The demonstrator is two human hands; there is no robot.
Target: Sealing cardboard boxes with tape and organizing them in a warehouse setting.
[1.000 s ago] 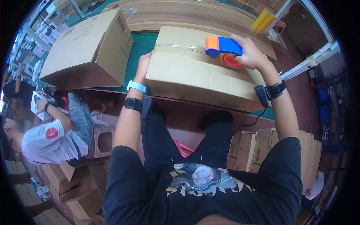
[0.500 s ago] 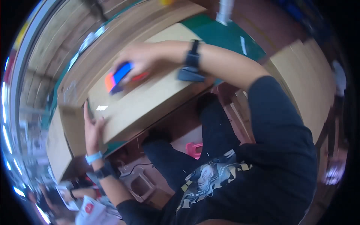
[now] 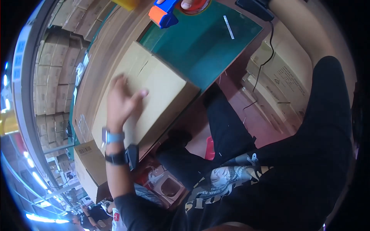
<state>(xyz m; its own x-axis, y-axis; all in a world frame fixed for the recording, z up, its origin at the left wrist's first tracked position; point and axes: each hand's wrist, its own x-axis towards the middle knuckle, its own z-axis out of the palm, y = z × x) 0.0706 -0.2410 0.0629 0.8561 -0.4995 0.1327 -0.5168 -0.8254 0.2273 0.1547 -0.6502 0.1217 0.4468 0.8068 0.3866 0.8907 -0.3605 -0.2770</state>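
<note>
At the top edge of the view, my right hand [image 3: 187, 4] grips a blue and orange tape dispenser [image 3: 163, 14]; most of this hand lies outside the picture. A roll of orange-red tape [image 3: 196, 6] shows beside its fingers. The dispenser is over the green mat, beyond the box and apart from it. My left hand [image 3: 122, 101] is over the top of a closed cardboard box [image 3: 163, 82], thumb and fingers spread, with nothing in it. Slight blur hides whether its fingers touch the cardboard.
The box sits on a workbench with a green mat [image 3: 192, 50], where a thin white strip [image 3: 228, 27] lies. Another carton [image 3: 91, 161] stands at left. Flat cartons [image 3: 275, 90] and a dark cable [image 3: 271, 52] are at right. A plastic stool [image 3: 169, 187] stands below.
My right hand has carried the tape dispenser off the box toward the top edge. My left hand has moved from the box's left end onto or over its top. The view has shifted.
</note>
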